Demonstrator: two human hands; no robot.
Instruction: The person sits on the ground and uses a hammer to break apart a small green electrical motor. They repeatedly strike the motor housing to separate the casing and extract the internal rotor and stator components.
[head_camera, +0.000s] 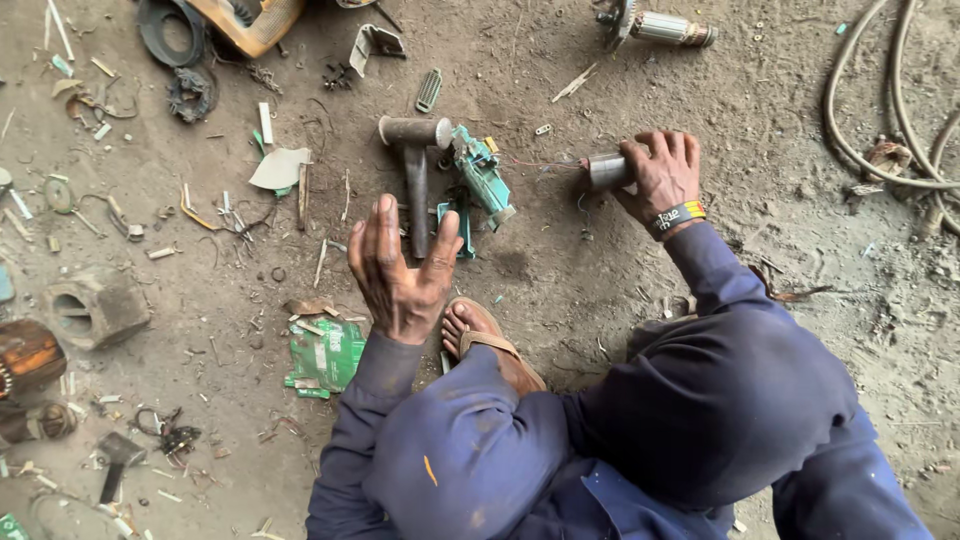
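Your right hand (662, 178) grips a small metal cylinder (606, 170); your left hand (400, 268) hovers open-fingered, empty, over the hammer (415, 165) on the floor (760, 110).

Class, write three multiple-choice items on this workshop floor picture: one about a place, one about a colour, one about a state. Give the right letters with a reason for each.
1. Where does the green circuit board lie?
A. on the ground by the left forearm
B. in the right hand
C. on top of the hammer

2. What colour is the broken tool housing beside the hammer?
A. red
B. teal
C. white

3. What is the state of the right hand?
A. open and empty
B. closed on a grey metal cylinder
C. flat on the ground

Answers: 1 A, the board rests on the dirt next to the blue sleeve. 2 B, its plastic shell is teal green. 3 B, the fingers wrap the cylinder, while the left hand is spread open above the hammer handle.
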